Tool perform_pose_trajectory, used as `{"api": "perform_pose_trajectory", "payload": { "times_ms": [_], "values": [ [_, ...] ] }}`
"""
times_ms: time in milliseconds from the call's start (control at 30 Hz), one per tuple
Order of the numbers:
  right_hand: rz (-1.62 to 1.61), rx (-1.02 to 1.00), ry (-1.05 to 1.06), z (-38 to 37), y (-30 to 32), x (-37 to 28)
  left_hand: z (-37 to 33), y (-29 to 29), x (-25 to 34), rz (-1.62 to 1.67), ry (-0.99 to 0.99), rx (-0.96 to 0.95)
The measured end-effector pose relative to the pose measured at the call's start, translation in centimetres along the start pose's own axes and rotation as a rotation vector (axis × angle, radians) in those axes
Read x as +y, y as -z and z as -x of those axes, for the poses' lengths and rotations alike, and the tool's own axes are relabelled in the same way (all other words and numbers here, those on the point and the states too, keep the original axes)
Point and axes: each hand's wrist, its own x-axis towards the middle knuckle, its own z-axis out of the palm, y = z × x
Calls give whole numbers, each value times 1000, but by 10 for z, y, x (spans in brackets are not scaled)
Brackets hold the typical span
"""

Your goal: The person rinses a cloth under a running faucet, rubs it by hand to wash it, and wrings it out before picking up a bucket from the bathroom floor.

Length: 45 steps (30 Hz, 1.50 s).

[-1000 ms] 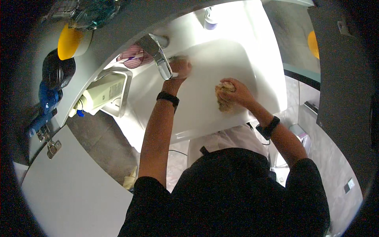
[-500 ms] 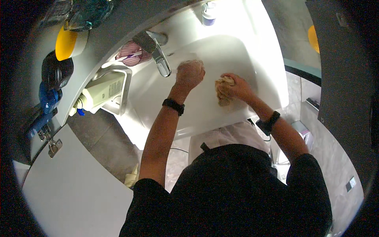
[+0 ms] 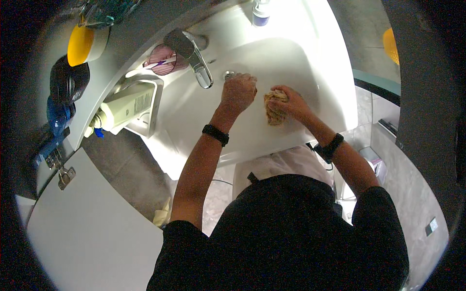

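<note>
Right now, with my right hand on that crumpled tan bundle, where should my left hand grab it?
Probably by the lower end of the tan bundle, coming from the left. Your right hand covers its upper right side, while the lower end sticks out below that grip and its left edge shows uncovered. Your left hand is on that side.

Right of centre, the right hand [image 3: 292, 103] grips a crumpled tan cloth [image 3: 274, 110] over the white sink [image 3: 286, 56]; at upper centre, the left hand [image 3: 238, 92] is beside the drain [image 3: 229, 74].
</note>
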Motion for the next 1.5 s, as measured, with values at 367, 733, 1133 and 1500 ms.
{"api": "perform_pose_trajectory", "payload": {
  "times_ms": [367, 733, 1133, 1500],
  "values": [
    [-22, -43, -39, -3, -6, -9, 7, 13, -7, -40, 32, -33],
    [17, -13, -38, -8, -10, -13, 29, 1, -26, -56, 52, 19],
    [94, 18, 75, -29, -21, -8, 23, -19, -75, -427, -110, 309],
    [160, 26, 256, -67, -66, -72, -9, -45, -98, 232, 224, -59]
  ]
}}
